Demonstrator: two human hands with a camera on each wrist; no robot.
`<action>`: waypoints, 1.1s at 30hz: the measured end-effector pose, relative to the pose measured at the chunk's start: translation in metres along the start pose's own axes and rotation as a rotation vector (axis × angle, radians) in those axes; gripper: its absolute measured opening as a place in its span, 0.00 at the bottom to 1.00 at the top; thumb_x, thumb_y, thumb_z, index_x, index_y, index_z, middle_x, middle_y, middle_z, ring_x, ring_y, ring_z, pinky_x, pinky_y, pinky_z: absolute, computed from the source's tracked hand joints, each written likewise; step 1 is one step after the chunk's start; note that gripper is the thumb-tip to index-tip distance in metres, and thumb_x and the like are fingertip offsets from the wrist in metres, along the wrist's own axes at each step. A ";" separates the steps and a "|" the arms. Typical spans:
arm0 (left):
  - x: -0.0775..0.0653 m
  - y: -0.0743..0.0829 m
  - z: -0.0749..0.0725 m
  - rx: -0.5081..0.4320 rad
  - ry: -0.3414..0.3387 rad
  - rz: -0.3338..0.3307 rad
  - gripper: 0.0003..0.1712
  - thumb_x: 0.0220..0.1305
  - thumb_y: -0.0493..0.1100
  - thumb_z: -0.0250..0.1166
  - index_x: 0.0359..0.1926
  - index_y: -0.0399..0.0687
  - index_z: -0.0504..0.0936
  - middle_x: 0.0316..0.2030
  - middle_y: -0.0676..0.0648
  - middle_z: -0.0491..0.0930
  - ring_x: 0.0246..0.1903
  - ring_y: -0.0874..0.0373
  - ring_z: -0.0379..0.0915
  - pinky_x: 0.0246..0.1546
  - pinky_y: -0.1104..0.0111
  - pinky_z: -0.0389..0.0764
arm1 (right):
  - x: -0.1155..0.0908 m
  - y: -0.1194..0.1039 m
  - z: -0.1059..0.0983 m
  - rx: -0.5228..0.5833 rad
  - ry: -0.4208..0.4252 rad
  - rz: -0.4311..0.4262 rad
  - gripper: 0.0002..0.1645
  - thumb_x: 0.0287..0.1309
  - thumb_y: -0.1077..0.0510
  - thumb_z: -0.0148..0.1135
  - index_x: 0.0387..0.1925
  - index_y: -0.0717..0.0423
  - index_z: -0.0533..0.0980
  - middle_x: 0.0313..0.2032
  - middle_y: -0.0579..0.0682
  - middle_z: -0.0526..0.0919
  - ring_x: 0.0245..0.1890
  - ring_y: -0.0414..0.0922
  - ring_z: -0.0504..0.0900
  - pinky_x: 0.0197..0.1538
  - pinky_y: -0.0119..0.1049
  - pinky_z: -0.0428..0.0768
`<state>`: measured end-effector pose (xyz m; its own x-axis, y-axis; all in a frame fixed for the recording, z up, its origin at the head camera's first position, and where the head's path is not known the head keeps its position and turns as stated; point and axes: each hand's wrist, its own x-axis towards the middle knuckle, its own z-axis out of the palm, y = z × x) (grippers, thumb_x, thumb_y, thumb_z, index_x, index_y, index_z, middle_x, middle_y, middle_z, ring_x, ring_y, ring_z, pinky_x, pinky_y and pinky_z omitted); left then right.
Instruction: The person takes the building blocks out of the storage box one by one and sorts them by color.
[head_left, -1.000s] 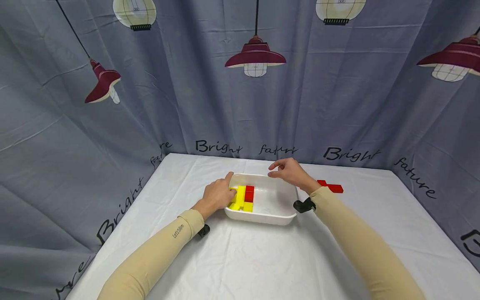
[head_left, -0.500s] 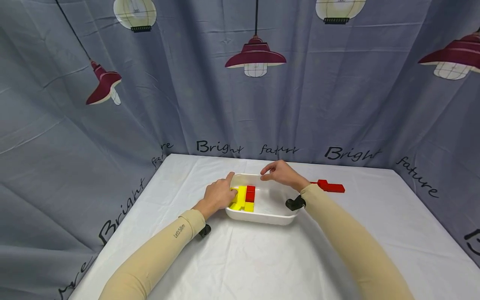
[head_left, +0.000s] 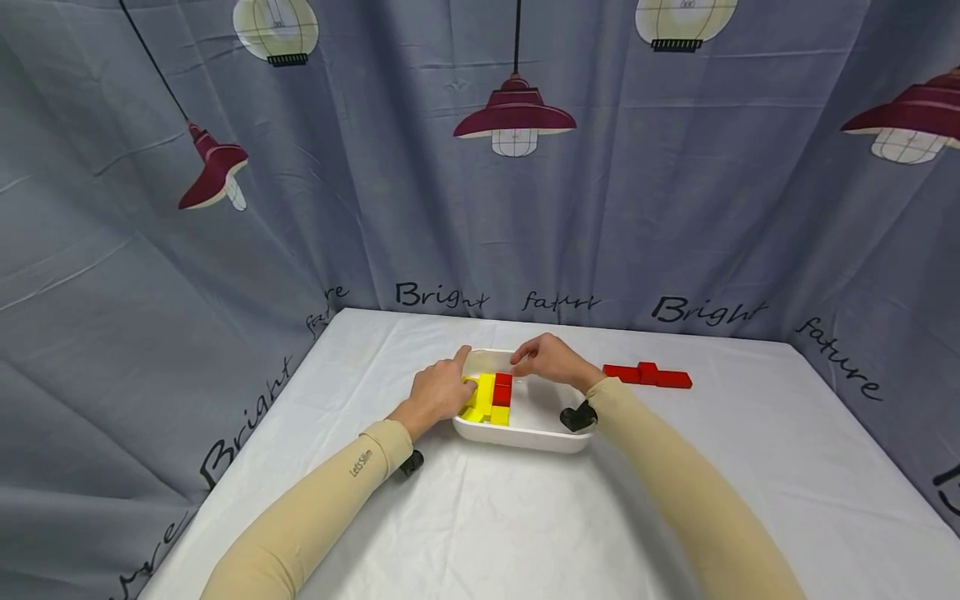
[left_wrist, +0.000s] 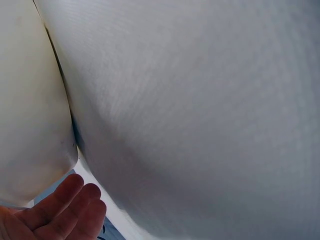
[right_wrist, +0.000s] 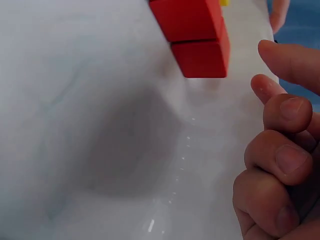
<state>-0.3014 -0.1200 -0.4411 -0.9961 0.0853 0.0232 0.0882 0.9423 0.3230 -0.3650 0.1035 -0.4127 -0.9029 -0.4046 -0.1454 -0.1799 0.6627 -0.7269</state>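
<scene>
A white plastic container (head_left: pixel 517 437) stands on the table. My left hand (head_left: pixel 435 390) grips its left wall, thumb inside and fingers along the outside; the left wrist view shows three of those fingertips (left_wrist: pixel 75 205) by the wall. Inside, at the left, sit several yellow blocks (head_left: pixel 486 396) beside two red blocks (right_wrist: pixel 200 57), partly behind my left thumb. My right hand (head_left: pixel 551 360) hovers over the container's far side, near the red blocks. Its thumb and index finger are apart with nothing between them; the other fingers are curled.
A row of joined-looking red blocks (head_left: pixel 647 375) lies on the white cloth (head_left: pixel 450 517) to the right of the container. A grey curtain (head_left: pixel 585 225) with printed lamps hangs behind the table. Black wrist cameras (head_left: pixel 577 417) hang below both wrists.
My right hand has moved left and down, from the container's far right corner toward the red blocks inside. More of the red row on the table is uncovered. My left hand stays put.
</scene>
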 end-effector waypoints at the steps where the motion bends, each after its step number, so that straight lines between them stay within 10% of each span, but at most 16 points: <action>1: 0.000 0.000 0.000 -0.001 0.000 -0.001 0.38 0.70 0.53 0.57 0.77 0.56 0.57 0.57 0.43 0.81 0.43 0.50 0.79 0.49 0.53 0.81 | 0.000 0.000 0.002 -0.009 -0.006 -0.003 0.13 0.57 0.53 0.72 0.44 0.51 0.86 0.41 0.51 0.84 0.41 0.50 0.76 0.45 0.39 0.74; 10: 0.000 0.000 -0.001 0.000 0.011 0.008 0.38 0.69 0.53 0.57 0.77 0.55 0.57 0.56 0.43 0.82 0.42 0.51 0.79 0.47 0.54 0.81 | 0.000 0.003 0.014 -0.118 0.018 -0.036 0.09 0.58 0.55 0.71 0.41 0.51 0.86 0.33 0.50 0.82 0.35 0.46 0.74 0.39 0.36 0.72; 20: 0.000 0.001 -0.001 0.004 0.018 0.012 0.38 0.69 0.52 0.56 0.77 0.56 0.58 0.56 0.43 0.82 0.41 0.51 0.79 0.46 0.54 0.82 | -0.003 0.012 0.016 -0.020 -0.018 0.038 0.17 0.58 0.49 0.70 0.48 0.50 0.86 0.51 0.50 0.84 0.47 0.50 0.74 0.50 0.42 0.73; 33: 0.000 0.001 0.001 0.008 0.014 -0.002 0.39 0.69 0.52 0.57 0.77 0.56 0.57 0.55 0.43 0.82 0.37 0.52 0.76 0.44 0.55 0.81 | 0.000 0.025 0.018 0.020 -0.072 0.043 0.20 0.58 0.48 0.68 0.52 0.48 0.85 0.44 0.48 0.84 0.39 0.47 0.76 0.42 0.36 0.72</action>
<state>-0.3017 -0.1186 -0.4420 -0.9962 0.0792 0.0361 0.0865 0.9449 0.3158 -0.3626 0.1091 -0.4428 -0.8793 -0.4204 -0.2238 -0.1331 0.6680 -0.7321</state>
